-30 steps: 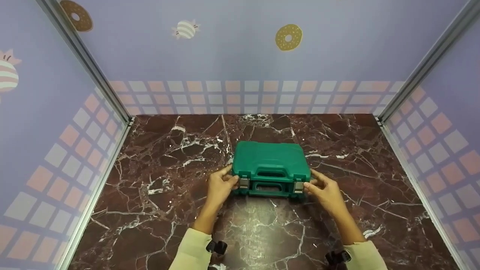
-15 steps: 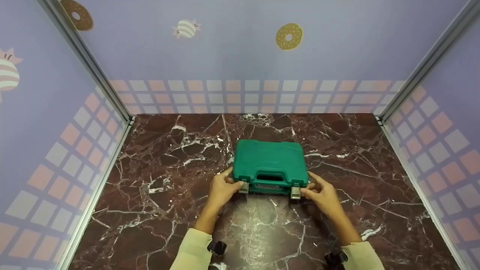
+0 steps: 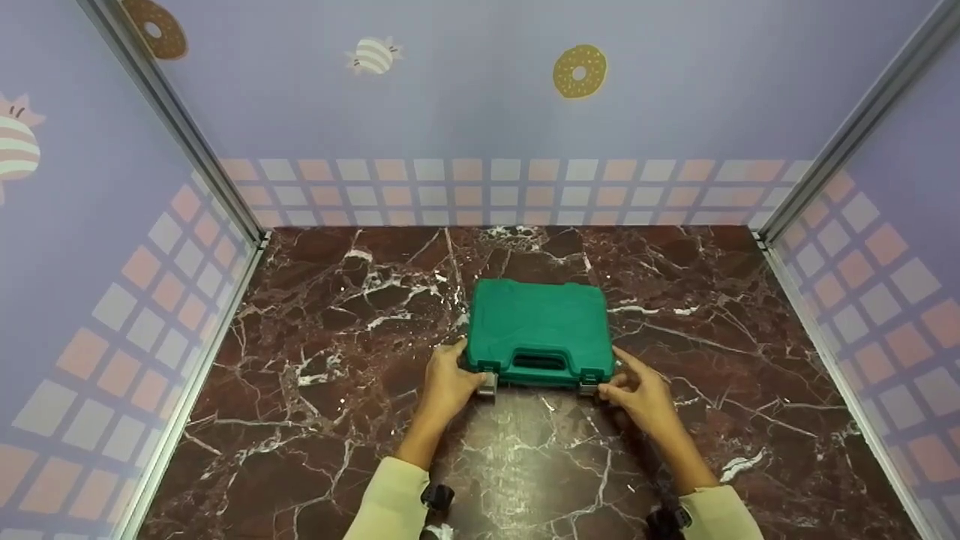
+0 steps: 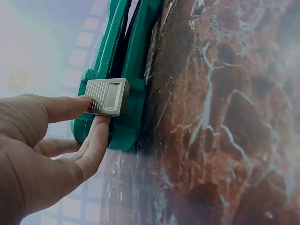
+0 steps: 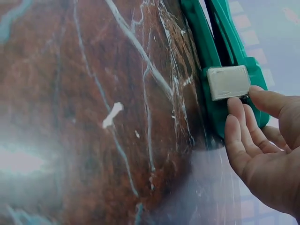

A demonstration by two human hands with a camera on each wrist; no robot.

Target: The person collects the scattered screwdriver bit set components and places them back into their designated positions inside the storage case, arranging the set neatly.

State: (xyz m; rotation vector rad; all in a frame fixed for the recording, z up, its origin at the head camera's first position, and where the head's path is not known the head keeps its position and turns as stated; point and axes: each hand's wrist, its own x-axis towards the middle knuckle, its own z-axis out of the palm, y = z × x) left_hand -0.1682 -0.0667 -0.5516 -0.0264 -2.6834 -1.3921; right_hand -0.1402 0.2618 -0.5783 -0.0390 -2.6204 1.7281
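Observation:
A green plastic carrying case [image 3: 540, 322] lies on the marbled tabletop, its handle side facing me. My left hand [image 3: 446, 386] is at the near left corner. In the left wrist view, its thumb and a finger pinch the ribbed metal latch [image 4: 108, 97]. At the near right corner my right hand [image 3: 637, 394] has its thumb and fingertips at the edges of the other metal latch [image 5: 228, 83]. Both latches stick out from the front of the case. The case's contents are hidden, and its underside is out of sight.
Dark red marbled tabletop [image 3: 337, 435] surrounds the case. Purple panels with a pink and white check [image 3: 502, 191] stand at the back and both sides, joined by metal rails [image 3: 187, 142]. Straps with small black devices [image 3: 437, 496] sit at both wrists.
The case has tipped, so its front face with the lower handle has gone from view. Both latches now jut outward, and the hands have shifted slightly toward me with them.

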